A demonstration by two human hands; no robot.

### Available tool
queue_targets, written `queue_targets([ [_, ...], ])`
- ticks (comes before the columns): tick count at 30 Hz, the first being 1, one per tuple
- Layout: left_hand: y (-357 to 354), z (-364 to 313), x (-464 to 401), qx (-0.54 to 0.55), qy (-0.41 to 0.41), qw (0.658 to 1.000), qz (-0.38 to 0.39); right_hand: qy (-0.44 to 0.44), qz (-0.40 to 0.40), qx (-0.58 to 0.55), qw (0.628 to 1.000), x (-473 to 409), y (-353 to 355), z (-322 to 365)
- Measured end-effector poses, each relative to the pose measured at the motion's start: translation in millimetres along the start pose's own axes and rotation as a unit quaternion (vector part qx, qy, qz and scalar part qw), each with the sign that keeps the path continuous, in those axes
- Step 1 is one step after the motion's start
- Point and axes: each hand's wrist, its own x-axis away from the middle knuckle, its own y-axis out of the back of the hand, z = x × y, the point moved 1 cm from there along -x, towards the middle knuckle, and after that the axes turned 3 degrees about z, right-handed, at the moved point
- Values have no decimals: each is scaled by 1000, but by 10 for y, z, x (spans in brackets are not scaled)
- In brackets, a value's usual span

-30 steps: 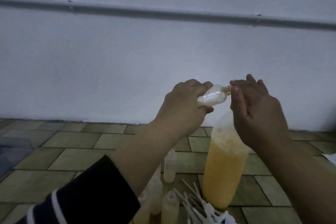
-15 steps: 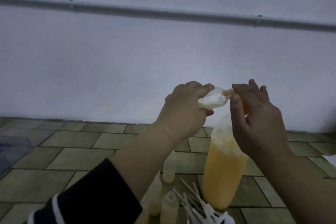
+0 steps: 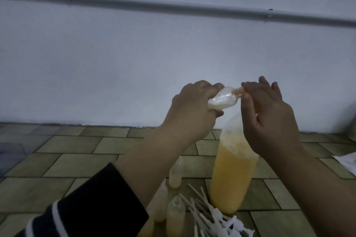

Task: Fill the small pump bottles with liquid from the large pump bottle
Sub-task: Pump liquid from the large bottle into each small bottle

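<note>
My left hand (image 3: 189, 107) grips a small clear bottle (image 3: 223, 98), tilted nearly on its side with its open neck pointing right. My right hand (image 3: 269, 119) sits over the top of the large bottle (image 3: 233, 169) of orange-yellow liquid, fingers curled around its orange nozzle, which meets the small bottle's neck. The pump head itself is hidden behind my right hand. The large bottle stands on the tiled floor, about two-thirds full.
Several small bottles (image 3: 175, 175) stand on the floor below my left forearm, one (image 3: 175, 215) open-topped. A pile of white pump tops with long tubes (image 3: 212, 219) lies in front of the large bottle. White paper (image 3: 346, 161) lies at the right edge. A grey wall is close behind.
Both hands and the small bottle have drifted slightly; the bottle's neck stays at the nozzle under my right hand. The grip of each hand is the same.
</note>
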Motion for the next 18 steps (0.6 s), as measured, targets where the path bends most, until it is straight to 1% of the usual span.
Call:
queue_targets([
  [4, 83, -53, -63, -2, -10, 1000, -13, 24, -1, 8, 1000, -80, 124, 28],
  [10, -45, -4, -35, 28, -10, 999, -22, -11, -30, -3, 999, 14, 32, 18],
  [13, -52, 20, 1, 23, 3, 1000, -11, -25, -7, -14, 1000, 45, 1, 26],
  [15, -7, 22, 9, 29, 7, 1000, -6, -15, 5, -9, 1000, 36, 29, 54],
  [18, 68, -1, -17, 20, 0, 1000, -9, 9, -2, 2, 1000, -30, 118, 76],
])
